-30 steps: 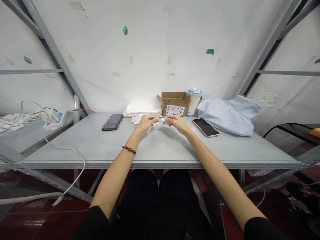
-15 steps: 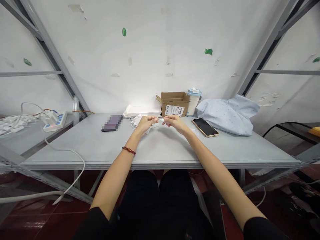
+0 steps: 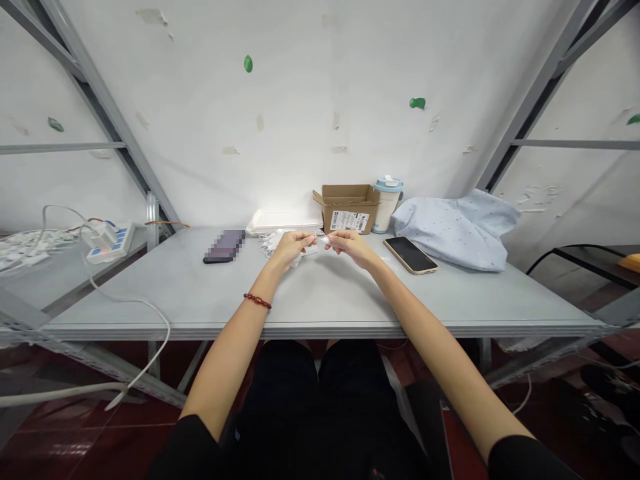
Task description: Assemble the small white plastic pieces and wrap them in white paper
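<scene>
Both my hands are stretched out over the far middle of the grey table (image 3: 320, 300). My left hand (image 3: 293, 245) and my right hand (image 3: 349, 244) pinch the two ends of a small white object (image 3: 321, 237), too small to name, and hold it just above the tabletop. The fingers of both hands are closed round it. A red bead bracelet (image 3: 257, 301) sits on my left wrist. A small heap of white items (image 3: 273, 241) lies just behind my left hand.
A dark phone (image 3: 225, 246) lies at the left. A white tray (image 3: 285, 221), an open cardboard box (image 3: 349, 207) and a lidded cup (image 3: 388, 202) stand by the wall. A phone (image 3: 411, 255) and pale blue cloth (image 3: 457, 229) lie right. A power strip (image 3: 107, 239) sits far left.
The hands keep the same pinch on the white object. Only the view shifted slightly between the earliest frame and now.
</scene>
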The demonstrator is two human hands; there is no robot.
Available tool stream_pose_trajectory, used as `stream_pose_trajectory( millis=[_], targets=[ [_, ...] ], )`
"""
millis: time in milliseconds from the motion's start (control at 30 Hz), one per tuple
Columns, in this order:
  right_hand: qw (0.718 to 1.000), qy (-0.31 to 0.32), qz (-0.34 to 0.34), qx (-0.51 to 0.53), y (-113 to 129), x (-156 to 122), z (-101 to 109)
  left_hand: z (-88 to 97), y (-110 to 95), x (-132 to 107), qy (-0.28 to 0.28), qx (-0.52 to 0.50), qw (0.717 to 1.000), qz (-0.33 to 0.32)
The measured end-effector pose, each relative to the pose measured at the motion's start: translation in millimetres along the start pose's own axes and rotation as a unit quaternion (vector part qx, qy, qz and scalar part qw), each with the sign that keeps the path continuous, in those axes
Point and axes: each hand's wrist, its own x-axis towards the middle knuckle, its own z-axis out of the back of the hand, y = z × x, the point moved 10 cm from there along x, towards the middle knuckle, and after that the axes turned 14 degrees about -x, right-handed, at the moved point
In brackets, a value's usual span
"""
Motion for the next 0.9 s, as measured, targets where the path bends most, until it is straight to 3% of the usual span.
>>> stream_pose_trajectory(
  millis=[533, 900],
  targets=[
    [1.000, 0.007, 0.010, -0.014, -1, 0, -2, -1.1, -3, 1, -0.023, 0.061, 0.997, -0.028],
    [0.999, 0.004, 0.000, -0.049, 0, -1, -6, -11.3, -11, -5, -0.014, 0.113, 0.993, -0.035]
  ],
)
